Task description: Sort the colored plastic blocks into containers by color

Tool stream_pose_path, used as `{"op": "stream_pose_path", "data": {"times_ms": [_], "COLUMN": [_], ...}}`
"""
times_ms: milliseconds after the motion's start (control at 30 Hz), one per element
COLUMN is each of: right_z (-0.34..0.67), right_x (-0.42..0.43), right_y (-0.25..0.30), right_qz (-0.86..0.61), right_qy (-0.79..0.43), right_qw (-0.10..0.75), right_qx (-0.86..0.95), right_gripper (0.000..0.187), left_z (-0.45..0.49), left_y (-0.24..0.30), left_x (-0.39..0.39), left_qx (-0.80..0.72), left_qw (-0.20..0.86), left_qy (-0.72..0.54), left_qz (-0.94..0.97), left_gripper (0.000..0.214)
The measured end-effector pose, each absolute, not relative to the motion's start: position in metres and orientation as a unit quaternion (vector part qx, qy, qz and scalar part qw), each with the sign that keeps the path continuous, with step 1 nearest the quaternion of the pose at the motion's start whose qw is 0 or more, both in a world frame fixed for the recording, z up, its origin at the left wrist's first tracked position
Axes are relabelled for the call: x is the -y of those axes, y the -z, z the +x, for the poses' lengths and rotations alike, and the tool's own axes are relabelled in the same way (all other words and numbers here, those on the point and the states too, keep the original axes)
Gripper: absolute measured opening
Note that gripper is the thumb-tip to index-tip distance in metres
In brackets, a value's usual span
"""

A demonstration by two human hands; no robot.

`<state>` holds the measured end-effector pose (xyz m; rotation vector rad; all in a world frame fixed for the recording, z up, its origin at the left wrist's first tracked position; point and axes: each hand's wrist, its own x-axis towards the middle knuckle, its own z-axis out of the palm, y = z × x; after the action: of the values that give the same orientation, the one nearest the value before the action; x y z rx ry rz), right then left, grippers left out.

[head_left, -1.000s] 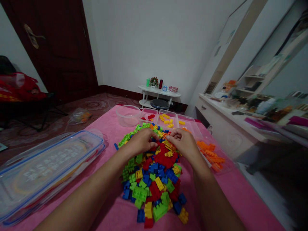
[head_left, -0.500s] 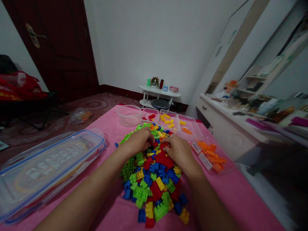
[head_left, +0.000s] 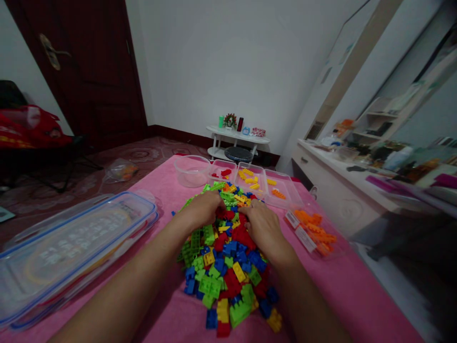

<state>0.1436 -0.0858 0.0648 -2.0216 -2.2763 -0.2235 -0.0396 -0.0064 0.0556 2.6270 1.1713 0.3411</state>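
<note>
A heap of red, blue, green and yellow toy bricks [head_left: 228, 257] lies on the pink cloth [head_left: 342, 290] in front of me. My left hand [head_left: 203, 209] rests on the heap's far left side, fingers curled down among the bricks. My right hand [head_left: 262, 226] lies on the heap's far right side, its fingertips bent into the red and yellow pieces. What either hand holds is hidden by the fingers. The two hands are close together, a few bricks apart.
Behind the heap stand a round clear bowl [head_left: 192, 170], a tray with red bricks [head_left: 222, 170], a tray with yellow bricks [head_left: 250, 178] and trays with orange bricks [head_left: 316, 231]. A large clear box with a blue rim [head_left: 71, 243] lies at the left. A dresser [head_left: 342, 190] stands to the right.
Both hands have come down from a raised pinch over the heap and now press into the bricks. The right hand has slid a little towards me.
</note>
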Motion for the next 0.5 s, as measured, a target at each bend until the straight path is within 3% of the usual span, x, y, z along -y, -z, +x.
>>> {"op": "stream_pose_path", "data": {"times_ms": [167,500], "right_z": [0.147,0.156], "right_x": [0.082,0.089], "right_y": [-0.062,-0.095], "right_qz": [-0.670,-0.678], "right_qy": [0.072,-0.038], "right_qw": [0.042,0.187], "right_qx": [0.738,0.710], "right_gripper": [0.022,0.015], "left_z": [-0.038,-0.042], "left_y": [-0.058,-0.072], "left_x": [0.010,0.009], "left_qx": [-0.413,-0.433], "left_qw": [0.075,0.131], "left_qy": [-0.101,-0.128], "left_qz": [0.902,0.883], "left_gripper": [0.032,0.024]}}
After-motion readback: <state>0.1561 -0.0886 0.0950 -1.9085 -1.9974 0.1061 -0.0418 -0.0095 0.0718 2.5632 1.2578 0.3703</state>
